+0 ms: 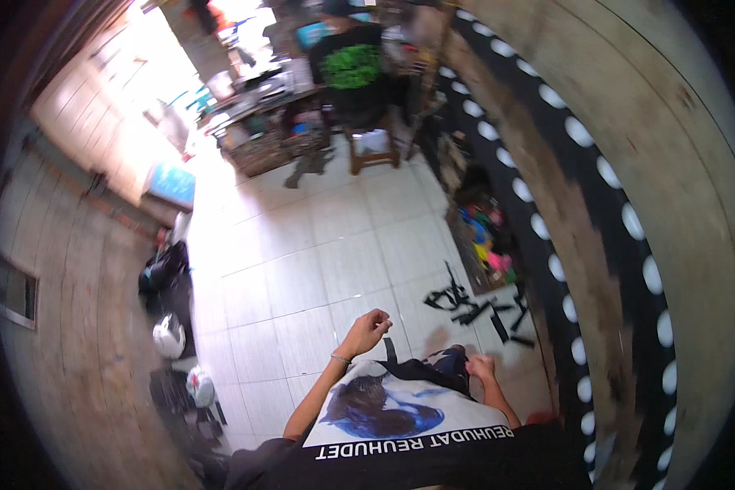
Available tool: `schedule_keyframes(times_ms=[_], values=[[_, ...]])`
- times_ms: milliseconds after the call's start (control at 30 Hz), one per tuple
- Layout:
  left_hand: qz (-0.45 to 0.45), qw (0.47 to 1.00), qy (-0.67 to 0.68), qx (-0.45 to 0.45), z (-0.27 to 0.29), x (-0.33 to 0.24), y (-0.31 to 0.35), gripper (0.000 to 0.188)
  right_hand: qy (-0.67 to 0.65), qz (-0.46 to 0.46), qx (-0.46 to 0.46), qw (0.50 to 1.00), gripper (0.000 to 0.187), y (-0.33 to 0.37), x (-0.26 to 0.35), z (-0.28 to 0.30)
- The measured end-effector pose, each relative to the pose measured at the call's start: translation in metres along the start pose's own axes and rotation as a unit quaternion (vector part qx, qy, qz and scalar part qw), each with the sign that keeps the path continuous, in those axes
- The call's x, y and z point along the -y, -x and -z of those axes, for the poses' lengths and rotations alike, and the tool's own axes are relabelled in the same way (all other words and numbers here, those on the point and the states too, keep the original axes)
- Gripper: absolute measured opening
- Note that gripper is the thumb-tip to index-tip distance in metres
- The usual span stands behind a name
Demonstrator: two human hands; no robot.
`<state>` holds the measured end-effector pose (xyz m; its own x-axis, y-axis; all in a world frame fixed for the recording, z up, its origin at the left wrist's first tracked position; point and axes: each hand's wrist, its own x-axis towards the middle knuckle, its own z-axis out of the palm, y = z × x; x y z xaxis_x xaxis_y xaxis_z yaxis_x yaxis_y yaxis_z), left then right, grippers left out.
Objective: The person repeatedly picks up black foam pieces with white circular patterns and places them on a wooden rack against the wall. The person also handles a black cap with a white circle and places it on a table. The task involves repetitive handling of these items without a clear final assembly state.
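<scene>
My left hand [369,329] is held out in front of my body, above the tiled floor [318,269]. Its fingers are loosely curled and nothing shows in them; a bracelet [340,358] circles the wrist. A short dark strip [390,351] shows just below that hand, apart from it. Lower and to the right, my right hand [482,367] hangs close to my side with its fingers curled in. What it holds, if anything, is hidden. Beyond it, several black strips [465,309] lie scattered on the floor.
Ahead, a person in a black shirt [349,72] sits on a wooden stool [373,147] at a cluttered workbench [261,109]. A box of colourful scraps [488,245] stands at the right wall, beside black cloth with white dots [539,224]. Two white helmets [170,336] are at the left.
</scene>
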<state>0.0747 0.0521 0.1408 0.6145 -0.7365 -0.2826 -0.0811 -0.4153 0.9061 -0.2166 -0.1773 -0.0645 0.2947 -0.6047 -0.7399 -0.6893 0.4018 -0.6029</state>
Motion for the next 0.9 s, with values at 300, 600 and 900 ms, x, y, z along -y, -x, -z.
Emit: schedule_keyframes(times_ms=[300, 600, 900], values=[[0.301, 0.898, 0.197, -0.254, 0.120, 0.279, -0.029, 0.022, 0.071, -0.122, 0.056, 0.988, 0.014, -0.132, 0.151, -0.123], [0.519, 0.680, 0.359, -0.373, 0.187, 0.339, 0.031, 0.023, 0.258, 0.119, 0.150, 0.947, 0.011, -0.246, 0.476, -0.389], [0.463, 0.746, 0.320, -0.355, 0.334, 0.343, -0.139, 0.025, 0.113, 0.182, 0.306, 0.928, 0.017, -0.239, 0.738, -0.650]])
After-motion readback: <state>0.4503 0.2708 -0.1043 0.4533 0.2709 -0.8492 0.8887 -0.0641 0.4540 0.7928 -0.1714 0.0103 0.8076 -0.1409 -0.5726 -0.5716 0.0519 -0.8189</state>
